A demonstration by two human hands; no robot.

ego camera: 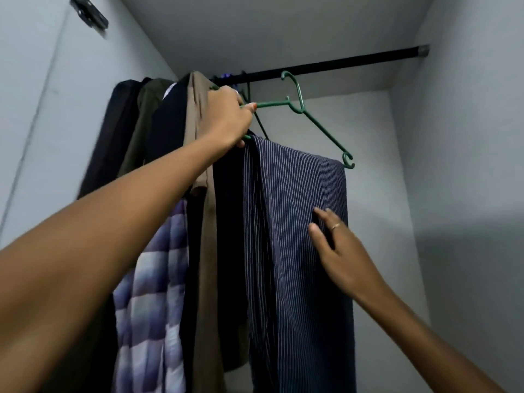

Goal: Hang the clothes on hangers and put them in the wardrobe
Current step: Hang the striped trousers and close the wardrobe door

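- Wardrobe wall (34, 114) on the left is pale grey, with a dark metal fitting (89, 12) near its top corner.
- Hung clothes crowd the left end of the rail: a black garment (113, 131), an olive garment (141, 123), a dark navy garment (167, 129), a tan garment (202, 154) and, lower down, a purple checked garment (150, 293).
- Left hand (228, 117) reaches up from the lower left with its fingers curled round the left end of the green hanger (317, 123), gripping it beside the tan garment.
- Green hanger is tilted, its right end lower than its left; its hook (293, 89) sits just in front of the black rail (334, 65), and whether it is over the rail cannot be told.
- Striped navy trousers (295, 251) are draped over the hanger's lower bar and hang down, just beside the other clothes.
- Right hand (340, 251), wearing a ring (335, 226), lies flat with straight, relaxed fingers on the trousers' right side, grasping nothing.
- Pale back wall (377, 194) and right wall (467, 165) enclose the rest.
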